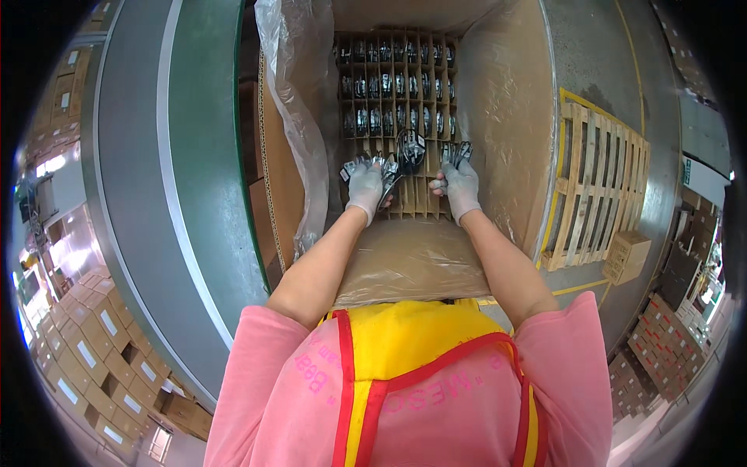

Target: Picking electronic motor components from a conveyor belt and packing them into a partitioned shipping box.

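Small dark parts (411,148), black with silvery glints, each apparently wrapped in clear film; too small to tell their exact kind. One sits at the front edge of the filled rows, just ahead of both hands, half tipped over a cell mouth.

Left hand (366,189), in a pale grey glove, fingers clenched around a bunch of the same parts, which fan out above the knuckles. Judged: several are held at once so that cells can be fed one after another without reaching away.

Right hand (461,185), gloved likewise, fingers closed on a smaller bunch (455,152), held upright over the divider grid (412,198).

The grid is brown cardboard, thin strips crossing into narrow cells. The far rows hold parts standing on end, one to a cell; the near rows beneath the hands show bare slots. Judged: the dividers keep parts upright and apart from each other.

The grid sits deep inside a large carton (506,117) lined with a clear plastic bag (292,86), its slack draped over the left wall and pushed back from the opening.

Outward: grey conveyor (148,156) with green edging to the left; wooden pallet (599,187) on the floor to the right, a small brown box (626,257) beside it. Stacks of cartons (85,350) lie lower left and lower right.
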